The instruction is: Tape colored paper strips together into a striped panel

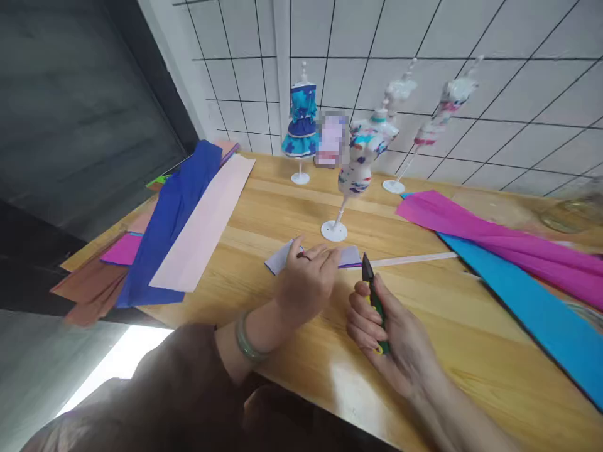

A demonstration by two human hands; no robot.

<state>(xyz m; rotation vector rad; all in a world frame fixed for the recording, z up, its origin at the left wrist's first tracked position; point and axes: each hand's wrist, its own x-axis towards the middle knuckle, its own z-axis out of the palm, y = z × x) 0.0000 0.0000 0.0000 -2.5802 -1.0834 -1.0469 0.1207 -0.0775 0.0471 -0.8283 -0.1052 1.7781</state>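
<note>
My left hand (308,279) rests on a small pale lavender piece of paper (282,256) on the wooden table (292,207), its fingers curled down over it. My right hand (389,326) is closed around small green-handled scissors (372,295), whose dark blades point up toward the paper's right edge. A thin pale strip (414,258) runs right from the paper. A green bangle sits on my left wrist.
Blue, pink and brown paper sheets (174,226) lie at the left. Magenta (494,235) and cyan sheets (532,307) lie at the right. Several small dress-form mannequins (301,122) on white stands stand at the back by the tiled wall, one (358,163) just behind my hands.
</note>
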